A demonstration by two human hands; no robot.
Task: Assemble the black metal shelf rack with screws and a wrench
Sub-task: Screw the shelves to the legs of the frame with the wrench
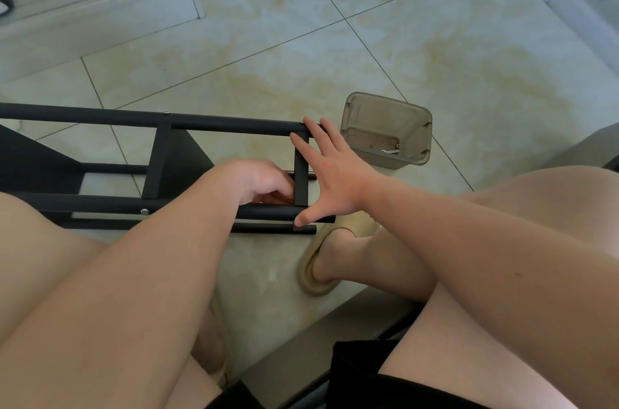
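Observation:
The black metal shelf rack [160, 157] lies on its side on the tiled floor, its tubes running left to right. My right hand [330, 177] is spread flat over the rack's right end, fingers on the far tube and the flat end bracket [301, 170], thumb on the near tube. My left hand [261, 182] reaches between the tubes just left of that bracket with its fingers curled; what they hold is hidden. Small silver screw heads [144, 211] show on the tubes.
A translucent grey plastic box [385, 130] holding a small part or two stands on the floor right of the rack. My knees and a foot in a beige slipper [321, 261] lie near the rack's end. A white step with black straps is at top left.

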